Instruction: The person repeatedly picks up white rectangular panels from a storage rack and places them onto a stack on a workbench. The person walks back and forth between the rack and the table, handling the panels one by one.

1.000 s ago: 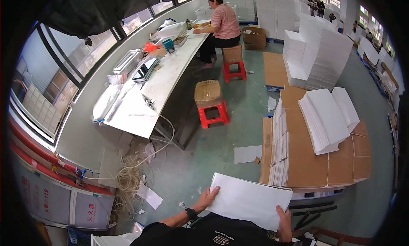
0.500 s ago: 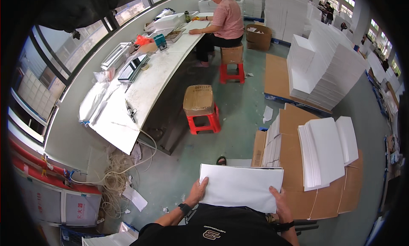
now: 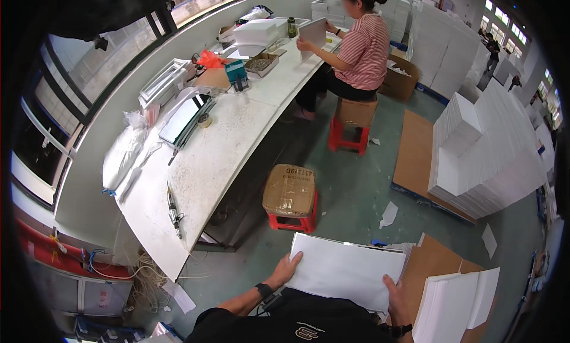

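My two hands hold a white rectangular panel (image 3: 347, 273) level in front of my body. Its left edge sits in my left hand (image 3: 287, 270), thumb on top and fingers underneath. At the right edge my right hand (image 3: 396, 297) grips it the same way. A thin darker edge shows along the panel's far side; whether it is one piece or several laid together I cannot tell. Just right of my right hand lie white sheets (image 3: 445, 310) on brown cardboard (image 3: 436, 263).
A white workbench (image 3: 222, 159) runs along the windows, bearing a screwdriver-like tool (image 3: 174, 209), framed panels (image 3: 183, 120) and a teal box (image 3: 236, 73). A cardboard-topped red stool (image 3: 291, 197) stands ahead. Beyond, a seated co-worker (image 3: 362, 52) holds a grey panel. White stacks (image 3: 487, 147) stand right.
The view has shifted toward the bench and stool, which now appear nearer. The co-worker has raised a panel from the bench. I still hold the white panel in both hands.
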A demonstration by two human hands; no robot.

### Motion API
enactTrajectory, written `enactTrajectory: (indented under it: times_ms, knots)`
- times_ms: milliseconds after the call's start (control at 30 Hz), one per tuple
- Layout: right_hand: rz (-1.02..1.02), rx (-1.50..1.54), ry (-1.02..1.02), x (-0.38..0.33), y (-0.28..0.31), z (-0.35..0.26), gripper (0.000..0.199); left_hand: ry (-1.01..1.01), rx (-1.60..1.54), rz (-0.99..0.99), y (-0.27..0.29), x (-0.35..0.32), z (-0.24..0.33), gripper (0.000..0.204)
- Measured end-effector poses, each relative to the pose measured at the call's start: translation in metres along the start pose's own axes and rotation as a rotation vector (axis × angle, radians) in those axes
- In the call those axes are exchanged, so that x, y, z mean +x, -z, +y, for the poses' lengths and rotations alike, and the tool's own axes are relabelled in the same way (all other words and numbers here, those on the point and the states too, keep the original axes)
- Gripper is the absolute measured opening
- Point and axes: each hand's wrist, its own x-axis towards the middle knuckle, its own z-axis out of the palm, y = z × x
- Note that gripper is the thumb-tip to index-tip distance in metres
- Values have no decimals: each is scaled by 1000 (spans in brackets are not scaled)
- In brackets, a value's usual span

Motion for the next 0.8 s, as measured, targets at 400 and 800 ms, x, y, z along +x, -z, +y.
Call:
enactTrajectory:
  times_ms: [400,800]
  knots:
    - [-207,-55,5,250,-60,-137,52,5,-207,77,-8,193,152,63]
    - [-543,-94,-113,492,-120,-306,50,65,-165,276,-13,337,273,64]
